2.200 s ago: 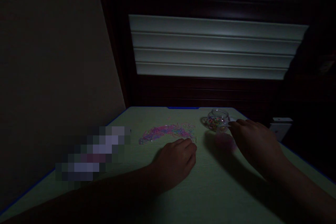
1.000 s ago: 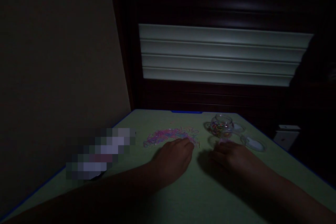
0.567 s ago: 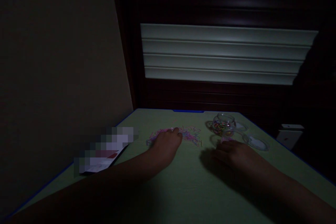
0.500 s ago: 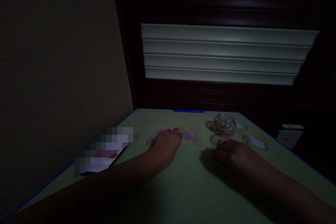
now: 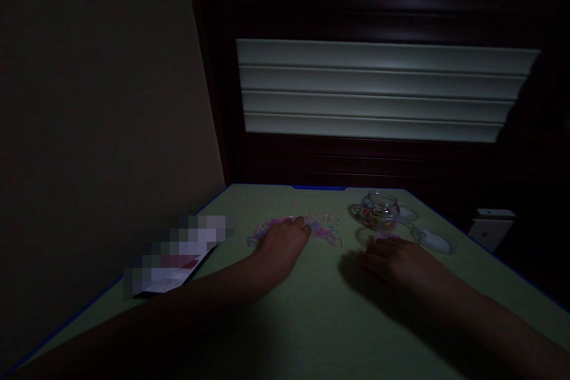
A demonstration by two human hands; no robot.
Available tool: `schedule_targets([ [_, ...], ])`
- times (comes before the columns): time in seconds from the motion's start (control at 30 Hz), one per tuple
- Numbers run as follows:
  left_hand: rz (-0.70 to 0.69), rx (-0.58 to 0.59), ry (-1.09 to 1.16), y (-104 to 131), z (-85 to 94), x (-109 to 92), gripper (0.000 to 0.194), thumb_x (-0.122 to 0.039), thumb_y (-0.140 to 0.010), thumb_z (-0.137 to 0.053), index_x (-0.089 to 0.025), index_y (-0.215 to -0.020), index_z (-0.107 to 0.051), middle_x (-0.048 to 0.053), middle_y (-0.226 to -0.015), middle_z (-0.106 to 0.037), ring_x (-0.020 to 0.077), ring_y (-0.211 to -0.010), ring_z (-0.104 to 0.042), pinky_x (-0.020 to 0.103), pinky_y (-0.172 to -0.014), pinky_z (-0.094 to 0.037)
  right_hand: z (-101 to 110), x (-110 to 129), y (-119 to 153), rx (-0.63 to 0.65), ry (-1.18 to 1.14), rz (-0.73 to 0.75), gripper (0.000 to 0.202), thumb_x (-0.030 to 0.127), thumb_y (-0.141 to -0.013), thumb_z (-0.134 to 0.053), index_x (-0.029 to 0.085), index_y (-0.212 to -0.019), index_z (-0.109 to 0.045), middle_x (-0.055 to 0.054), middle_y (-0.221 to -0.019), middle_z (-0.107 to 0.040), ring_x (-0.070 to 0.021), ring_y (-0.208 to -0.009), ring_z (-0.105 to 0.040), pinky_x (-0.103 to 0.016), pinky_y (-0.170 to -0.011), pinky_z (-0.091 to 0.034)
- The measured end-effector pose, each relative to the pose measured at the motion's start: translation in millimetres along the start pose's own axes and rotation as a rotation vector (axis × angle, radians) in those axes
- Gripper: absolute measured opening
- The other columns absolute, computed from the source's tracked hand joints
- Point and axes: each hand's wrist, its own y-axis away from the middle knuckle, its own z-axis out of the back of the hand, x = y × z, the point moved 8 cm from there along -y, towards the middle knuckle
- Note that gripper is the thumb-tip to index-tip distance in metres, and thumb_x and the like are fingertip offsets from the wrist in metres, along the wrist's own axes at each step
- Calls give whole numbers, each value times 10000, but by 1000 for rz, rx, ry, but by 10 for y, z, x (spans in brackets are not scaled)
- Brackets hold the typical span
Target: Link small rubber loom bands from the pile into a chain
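Two hands in frame, both yours, over one pale green table (image 5: 320, 326). One pile of small coloured bands (image 5: 327, 233), mostly pink and violet, lies just left of frame centre, below mid-height; single bands too many and too dim to count. Its long axis runs left to right across the frame, gently arched, left end bending down toward you. Your left hand (image 5: 282, 246) lies over the pile's middle, fingers close together, tips curled under; cannot tell whether they pinch any. Two clear jars, right of centre: a round jar (image 5: 378, 214) of mixed coloured bands, upright, mouth up; nearer you a second jar (image 5: 393, 227), pink inside, partly hidden. Your right hand (image 5: 392, 258) is at its near side, fingers bunched and narrow; contact or grip cannot be told. Two round lids lie flat: one lid (image 5: 435, 241) at right, another (image 5: 408, 212) behind the round jar. One pixelated object (image 5: 178, 255), lower left.
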Motion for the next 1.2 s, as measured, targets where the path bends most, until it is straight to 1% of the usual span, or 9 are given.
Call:
schedule_targets([
  [0.13, -8, 9, 3, -1, -17, -16, 201, -47, -793, -453, -145, -936, -557, 81, -940, -562, 203, -857, -552, 309, -707, -461, 5, 5, 2, 4, -6, 2, 140, 158, -831, -464, 187, -751, -575, -12, -687, -568, -125, -617, -499, -254, -591, -316],
  [0.37, -24, -38, 28, 11, 21, -27, 214, -24, -790, -438, -136, -932, -551, 83, -945, -565, 207, -852, -553, 315, -705, -462, -16, 4, 12, 22, 4, 7, 151, 172, -840, -439, 190, -782, -576, -12, -688, -563, -137, -612, -498, -267, -582, -321],
  [0.6, -11, -23, 25, 3, 5, -26, 232, -17, -794, -422, -130, -955, -543, 93, -965, -564, 206, -872, -554, 320, -725, -461, -11, 12, 7, 31, -3, 3, 134, 148, -823, -464, 185, -756, -576, -14, -684, -570, -130, -617, -502, -258, -592, -319],
  [0.77, -22, -19, 26, 8, -3, -40, 247, -20, -798, -417, -127, -983, -542, 102, -1012, -559, 209, -914, -547, 325, -753, -460, 6, 15, 9, 8, 9, 21, 132, 138, -822, -468, 182, -762, -577, -15, -695, -573, -123, -618, -500, -250, -592, -313],
  [0.97, -15, 23, 12, -4, -10, -41, 228, -18, -780, -451, -115, -959, -554, 111, -996, -562, 225, -892, -557, 338, -730, -470, 48, 29, 9, -6, 8, 24, 127, 139, -825, -471, 184, -791, -584, -13, -690, -572, -125, -620, -502, -251, -595, -312],
  [1.03, -23, 31, 17, -5, -12, -44, 236, -18, -780, -451, -113, -970, -555, 116, -1009, -561, 230, -914, -551, 341, -738, -468, 51, 30, 7, 1, -5, 20, 130, 152, -832, -469, 185, -782, -584, -14, -690, -572, -125, -627, -506, -252, -598, -312],
  [1.2, -38, 7, 31, 7, -2, -48, 241, -20, -791, -443, -123, -982, -547, 115, -1034, -551, 226, -969, -529, 339, -778, -450, 15, 7, 8, 15, -12, 6, 139, 155, -835, -458, 191, -772, -577, -9, -691, -567, -123, -622, -497, -254, -598, -308],
])
